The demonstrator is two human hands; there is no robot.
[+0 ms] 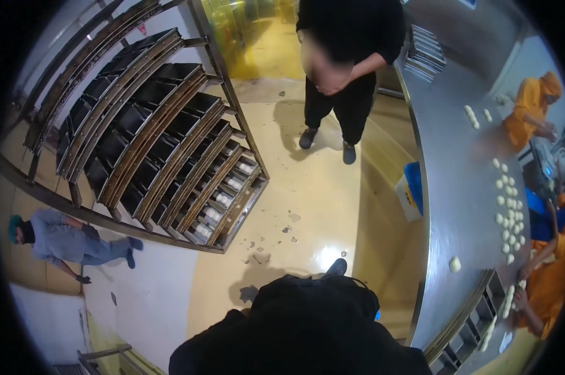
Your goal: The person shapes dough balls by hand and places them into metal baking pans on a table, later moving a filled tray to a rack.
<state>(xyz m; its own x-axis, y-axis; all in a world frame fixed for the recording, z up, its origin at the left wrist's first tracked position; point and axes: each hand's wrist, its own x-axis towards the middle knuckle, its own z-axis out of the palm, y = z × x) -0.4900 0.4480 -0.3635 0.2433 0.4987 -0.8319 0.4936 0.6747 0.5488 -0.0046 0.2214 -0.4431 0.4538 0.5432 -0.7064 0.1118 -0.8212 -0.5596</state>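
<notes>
Neither of my hands shows; only my dark clothing and one shoe (pixel 337 267) come into the lower middle. On my left stands a tall metal rack (pixel 151 131) loaded with dark baking pans, and pale dough pieces (pixel 223 199) lie in its lowest tier. To my right runs a long steel table (pixel 448 187) with many round dough balls (pixel 509 203) along its far side. One larger dough ball (pixel 455 264) sits apart, nearer to me. A multi-slot baking pan (pixel 467 334) rests at the table's near end, with dough rolls (pixel 507 303) beside it.
A person in black (pixel 348 62) stands ahead, hands together. Several workers in orange (pixel 548 275) are across the table. Another person (pixel 60 237) walks at far left. A blue and white bin (pixel 410 190) stands by the table. Dark scraps (pixel 287 229) litter the yellow floor.
</notes>
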